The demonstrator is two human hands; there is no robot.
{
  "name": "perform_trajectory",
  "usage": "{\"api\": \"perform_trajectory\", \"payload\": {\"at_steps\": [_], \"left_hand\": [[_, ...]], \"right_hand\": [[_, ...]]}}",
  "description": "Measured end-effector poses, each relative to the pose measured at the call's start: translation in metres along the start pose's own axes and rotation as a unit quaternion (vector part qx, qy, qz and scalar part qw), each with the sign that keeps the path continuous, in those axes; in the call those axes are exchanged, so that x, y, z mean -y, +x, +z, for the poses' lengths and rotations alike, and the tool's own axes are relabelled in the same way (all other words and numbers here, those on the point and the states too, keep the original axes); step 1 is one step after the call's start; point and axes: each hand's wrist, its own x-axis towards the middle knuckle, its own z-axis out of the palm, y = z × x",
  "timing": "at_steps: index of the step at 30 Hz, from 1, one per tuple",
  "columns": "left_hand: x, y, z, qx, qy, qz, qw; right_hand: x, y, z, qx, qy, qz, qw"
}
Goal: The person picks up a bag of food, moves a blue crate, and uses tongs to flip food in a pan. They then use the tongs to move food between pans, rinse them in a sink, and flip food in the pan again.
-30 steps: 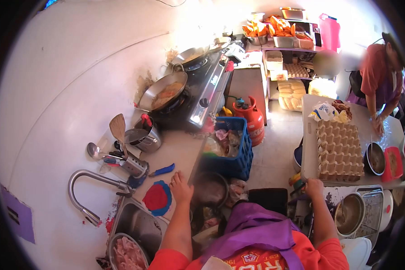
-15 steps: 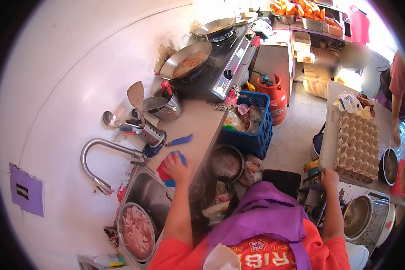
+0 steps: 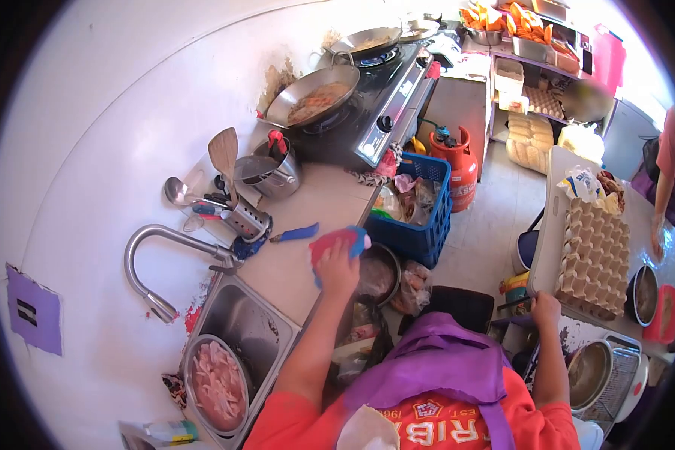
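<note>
My left hand [image 3: 338,268] is closed over a red and blue cloth [image 3: 327,245], at the front edge of the counter [image 3: 292,268]. On the counter a knife with a blue handle [image 3: 296,233] lies just beyond the cloth. My right hand [image 3: 547,309] is a closed fist by the near corner of the white table [image 3: 541,259], close to a dark bar [image 3: 514,304]; what its fingers grip is hidden.
Left of the counter is a steel sink [image 3: 266,315] with a bowl of raw meat [image 3: 219,382] and a curved tap [image 3: 154,232]. Pans [image 3: 319,97] sit on the gas stove [image 3: 382,112]. A blue crate [image 3: 409,240], a red gas cylinder [image 3: 457,169], egg trays [image 3: 592,255] and a co-worker's arm [image 3: 661,202] are to the right.
My left hand and the cloth have moved right across the counter, away from the sink, to its front edge. My right hand stays by the table corner. The view has shifted slightly.
</note>
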Motion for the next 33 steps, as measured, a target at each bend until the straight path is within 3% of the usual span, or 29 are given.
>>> {"api": "perform_trajectory", "payload": {"at_steps": [2, 5, 10, 26, 33], "left_hand": [[0.002, 0.028, 0.028, -0.035, 0.071, 0.048, 0.996], [-0.003, 0.074, 0.050, 0.028, -0.022, -0.023, 0.999], [0.001, 0.128, 0.073, 0.059, 0.001, -0.082, 0.995], [0.061, 0.225, 0.118, 0.061, 0.052, -0.183, 0.980], [0.094, 0.257, 0.137, 0.010, 0.037, -0.166, 0.985]], "right_hand": [[-0.003, 0.003, 0.003, -0.005, 0.001, 0.005, 1.000], [0.001, 0.005, -0.004, 0.016, 0.010, 0.031, 0.999], [0.004, 0.002, -0.009, 0.001, 0.022, 0.033, 0.999], [0.011, 0.007, -0.017, -0.001, 0.039, 0.054, 0.998], [0.014, 0.006, -0.018, -0.004, 0.034, 0.063, 0.997]]}}
